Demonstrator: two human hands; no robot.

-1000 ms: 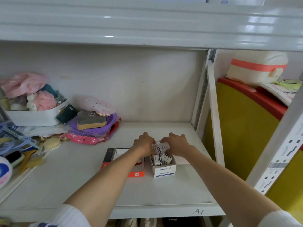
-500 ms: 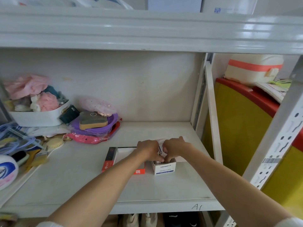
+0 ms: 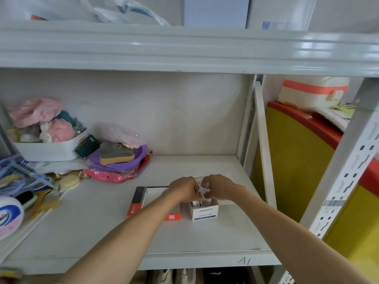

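A small open white carton (image 3: 204, 213) printed "PAPER CLIPS" stands on the white shelf (image 3: 114, 228), with small boxes inside it. Just above the carton, my left hand (image 3: 183, 190) and my right hand (image 3: 218, 186) meet, fingers curled, and together pinch one small white-and-blue box (image 3: 202, 188). Most of that box is hidden by my fingers. An open red-and-white flat box (image 3: 141, 200) lies to the left of the carton, partly under my left forearm.
At the back left are a white basket (image 3: 49, 149) of pink puffs, a purple bowl (image 3: 123, 163) with a brush, and combs and cords. A shelf upright (image 3: 264, 156) stands right of the hands, a yellow-and-red bin (image 3: 297, 171) beyond it. Another shelf (image 3: 184, 50) hangs overhead.
Both hands dipped toward the carton half a second ago and now hold the small box slightly above it. The camera has tilted up.
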